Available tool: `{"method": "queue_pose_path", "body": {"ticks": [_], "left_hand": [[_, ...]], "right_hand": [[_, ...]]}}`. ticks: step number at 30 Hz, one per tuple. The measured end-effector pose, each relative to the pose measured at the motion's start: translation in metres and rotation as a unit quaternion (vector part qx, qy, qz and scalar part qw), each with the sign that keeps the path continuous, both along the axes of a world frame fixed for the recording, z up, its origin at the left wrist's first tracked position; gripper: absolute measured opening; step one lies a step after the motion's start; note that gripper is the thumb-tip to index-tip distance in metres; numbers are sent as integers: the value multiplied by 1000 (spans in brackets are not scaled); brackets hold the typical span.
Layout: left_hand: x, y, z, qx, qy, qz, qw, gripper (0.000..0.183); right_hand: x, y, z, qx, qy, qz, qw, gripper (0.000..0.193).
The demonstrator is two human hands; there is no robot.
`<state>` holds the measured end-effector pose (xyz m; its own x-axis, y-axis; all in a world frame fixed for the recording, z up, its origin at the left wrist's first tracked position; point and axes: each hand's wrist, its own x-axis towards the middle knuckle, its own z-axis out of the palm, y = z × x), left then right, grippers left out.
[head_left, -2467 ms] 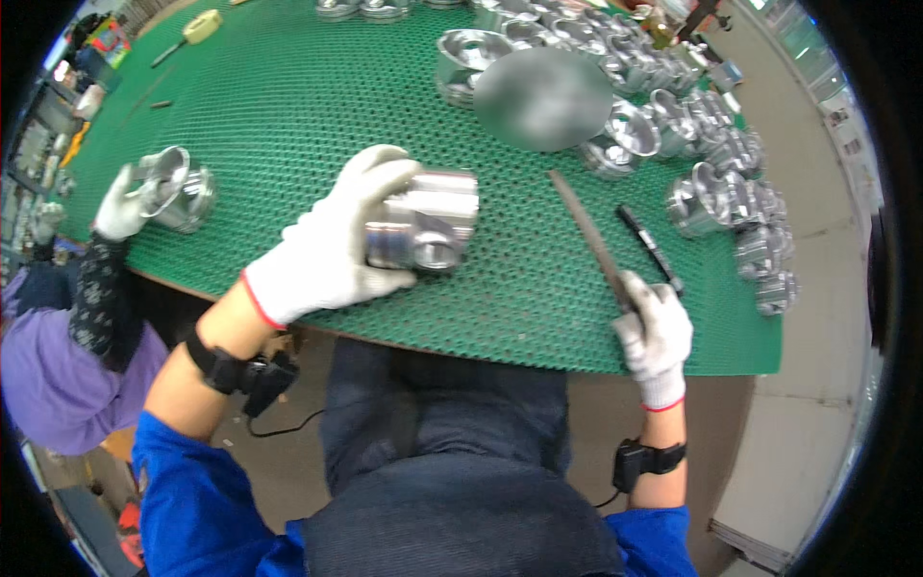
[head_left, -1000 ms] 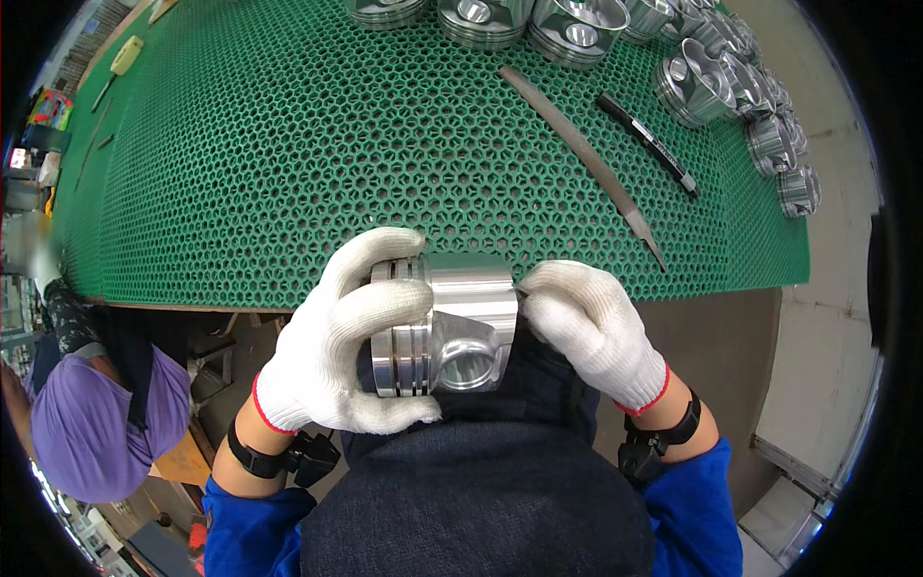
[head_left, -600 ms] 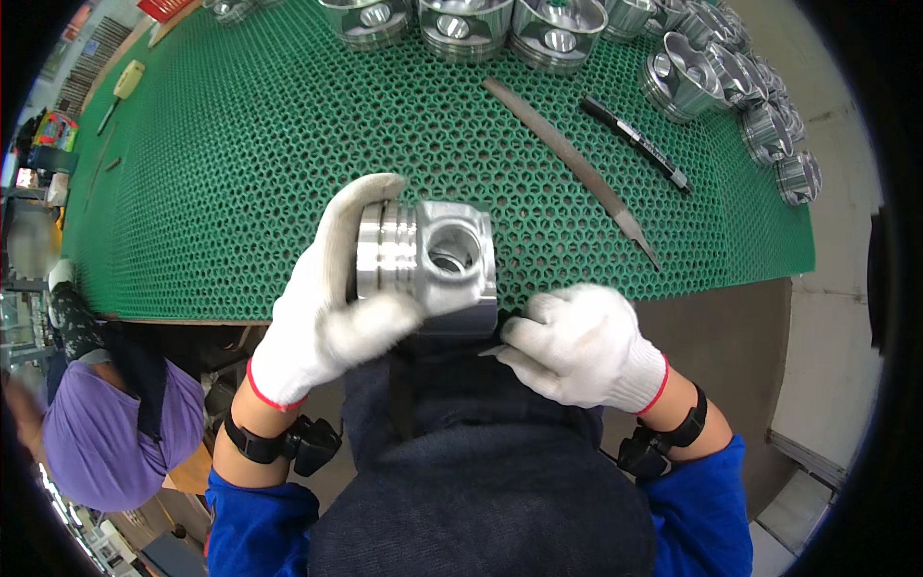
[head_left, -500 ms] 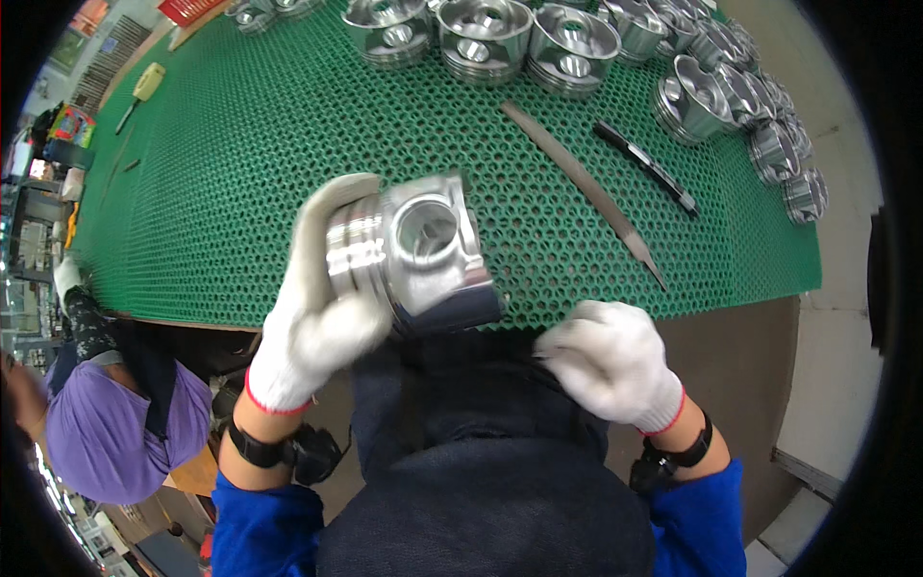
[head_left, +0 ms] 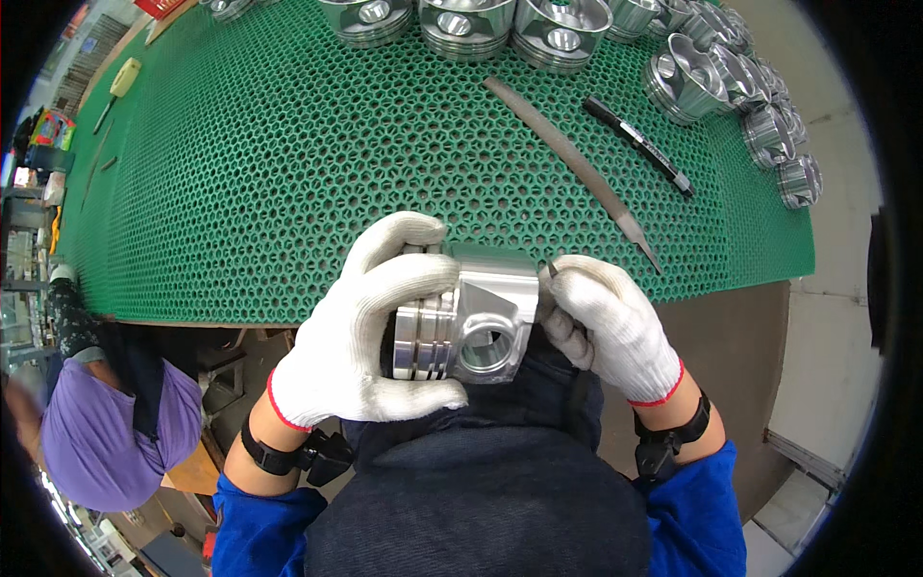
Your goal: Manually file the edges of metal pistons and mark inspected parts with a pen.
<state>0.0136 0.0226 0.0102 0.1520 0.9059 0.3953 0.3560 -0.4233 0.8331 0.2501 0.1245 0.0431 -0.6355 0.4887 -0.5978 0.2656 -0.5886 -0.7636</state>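
Note:
A shiny metal piston (head_left: 495,298) lies on its side in my left hand (head_left: 361,332), above the table's front edge. The gloved fingers wrap round its grooved end from above, and the thumb presses from below. The round pin hole faces up toward me. Close to the piston's other end is my right hand (head_left: 611,322), also in a white knitted glove, its fingers pinched together. A small dark tip shows between thumb and forefinger; the rest of that thing is hidden, so its kind cannot be told.
On the green perforated mat (head_left: 288,192) lie a flat file (head_left: 577,163) and a black marker (head_left: 639,146). Several pistons (head_left: 466,27) stand along the far and right edges. A yellow-handled tool (head_left: 123,79) is far left. A person in purple (head_left: 120,433) sits at the left.
The piston has turned in my left hand and moved down and right, its pin hole now lower. My right hand has risen to beside the piston's end.

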Motion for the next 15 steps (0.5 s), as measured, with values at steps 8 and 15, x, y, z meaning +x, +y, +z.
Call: {"method": "queue_pose_path", "body": {"ticks": [8, 15], "left_hand": [[5, 12, 9, 11, 33, -1, 999, 96], [5, 15, 12, -37, 78, 34, 996, 98]], "right_hand": [[7, 1, -17, 508, 10, 89, 856, 17], [8, 4, -3, 675, -26, 201, 710, 18]]}}
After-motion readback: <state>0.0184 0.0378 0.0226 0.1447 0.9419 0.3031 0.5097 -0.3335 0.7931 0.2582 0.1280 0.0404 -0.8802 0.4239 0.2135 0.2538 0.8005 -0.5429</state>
